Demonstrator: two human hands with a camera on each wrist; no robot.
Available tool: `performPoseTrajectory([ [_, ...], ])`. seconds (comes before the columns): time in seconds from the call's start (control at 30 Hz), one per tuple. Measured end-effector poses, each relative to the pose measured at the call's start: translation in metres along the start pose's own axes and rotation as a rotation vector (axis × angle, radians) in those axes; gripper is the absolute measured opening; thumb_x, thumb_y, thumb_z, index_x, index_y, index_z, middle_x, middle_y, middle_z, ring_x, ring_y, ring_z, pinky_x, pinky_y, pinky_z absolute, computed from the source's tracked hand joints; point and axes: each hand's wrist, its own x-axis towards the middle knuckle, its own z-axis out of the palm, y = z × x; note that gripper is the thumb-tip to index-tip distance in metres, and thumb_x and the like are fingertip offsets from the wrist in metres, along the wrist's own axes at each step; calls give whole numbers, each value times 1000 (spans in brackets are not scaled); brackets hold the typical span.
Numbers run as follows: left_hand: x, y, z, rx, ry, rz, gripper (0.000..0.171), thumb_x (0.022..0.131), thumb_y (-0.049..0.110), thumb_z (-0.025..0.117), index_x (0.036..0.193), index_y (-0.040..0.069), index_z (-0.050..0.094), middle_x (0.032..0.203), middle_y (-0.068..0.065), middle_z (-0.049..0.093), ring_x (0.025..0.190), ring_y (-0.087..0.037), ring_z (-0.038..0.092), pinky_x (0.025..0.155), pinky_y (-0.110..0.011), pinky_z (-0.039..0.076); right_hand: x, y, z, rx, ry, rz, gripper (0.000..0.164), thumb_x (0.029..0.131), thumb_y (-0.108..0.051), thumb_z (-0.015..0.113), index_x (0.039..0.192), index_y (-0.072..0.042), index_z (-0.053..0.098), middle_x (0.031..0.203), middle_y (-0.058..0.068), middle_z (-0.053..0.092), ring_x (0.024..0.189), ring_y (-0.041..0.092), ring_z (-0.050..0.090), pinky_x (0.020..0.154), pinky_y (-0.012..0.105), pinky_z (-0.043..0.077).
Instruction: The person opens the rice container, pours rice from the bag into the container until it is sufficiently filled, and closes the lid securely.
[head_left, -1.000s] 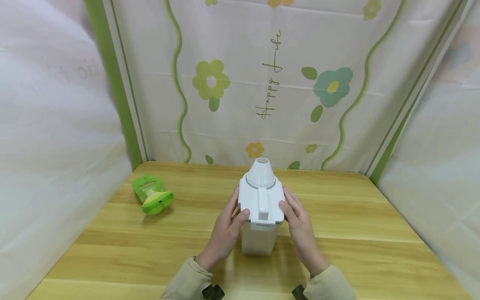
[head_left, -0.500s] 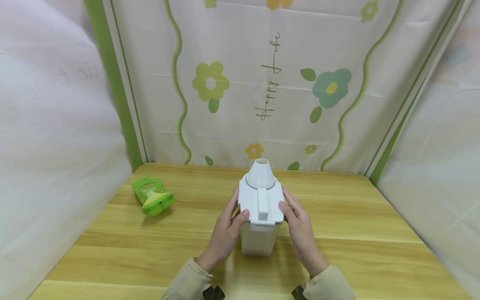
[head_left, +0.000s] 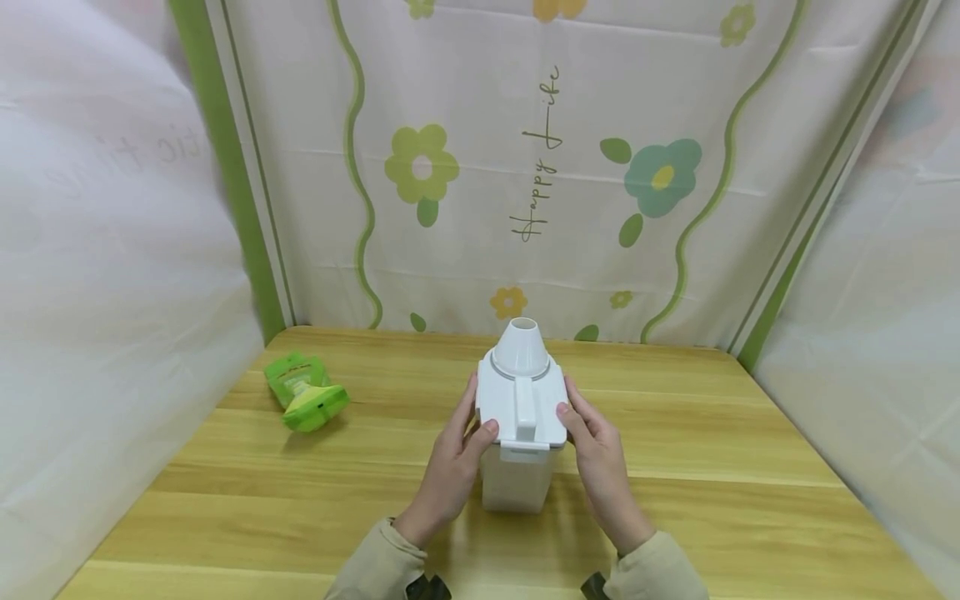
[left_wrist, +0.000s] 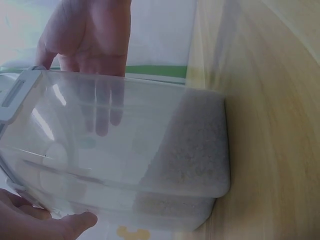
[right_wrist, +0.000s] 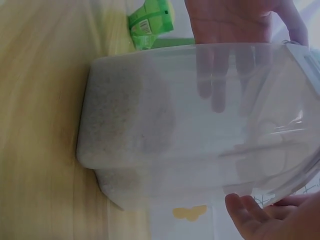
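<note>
A clear plastic storage container [head_left: 517, 479] stands upright on the wooden table, its white lid [head_left: 504, 400] on. A white cone-shaped spout [head_left: 522, 348] with a round hole rises from the lid's far end. Pale rice-like grains [left_wrist: 192, 150] fill the container's lower part, their surface sloping. My left hand [head_left: 447, 467] grips its left side, thumb on the lid's edge. On the opposite side my right hand [head_left: 602, 462] does the same. Through the clear wall in the right wrist view, the left hand's fingers [right_wrist: 218, 90] lie against the far side.
A green pouch-like packet [head_left: 295, 375] lies on the table to the left, with a bright green part facing the near side. Flower-printed curtains [head_left: 465, 208] close off the back and both sides of the wooden table [head_left: 300, 517].
</note>
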Motion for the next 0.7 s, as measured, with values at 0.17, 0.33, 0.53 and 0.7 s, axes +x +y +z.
performPoseTrajectory([
  [0.17,0,-1,-1,8,-1,-2,65,105,30,48,158,19,11,162,4,13,145,-12,16,112,-35,28,-1,-5,2,-33,-2,2,55,104,-31,51,150,-3,37,152,5,38,136,19,37,97,17,43],
  [0.33,0,-1,0,13,0,13,65,105,29,48,158,20,11,162,4,13,145,-12,16,112,-34,28,-1,-12,2,-87,-34,5,56,106,-31,47,151,-1,33,153,8,35,139,22,33,105,26,37],
  [0.53,0,-3,0,28,0,12,64,106,30,47,158,22,10,162,6,12,145,-11,15,112,-34,28,0,-16,1,-141,-64,14,60,105,-33,48,152,0,30,156,10,29,142,25,27,114,42,27],
  [0.7,0,-4,0,31,2,13,64,106,30,47,157,23,11,162,4,12,145,-11,15,112,-35,28,-1,-15,2,-173,-61,-7,61,106,-34,47,152,1,27,158,12,20,144,25,19,117,42,19],
])
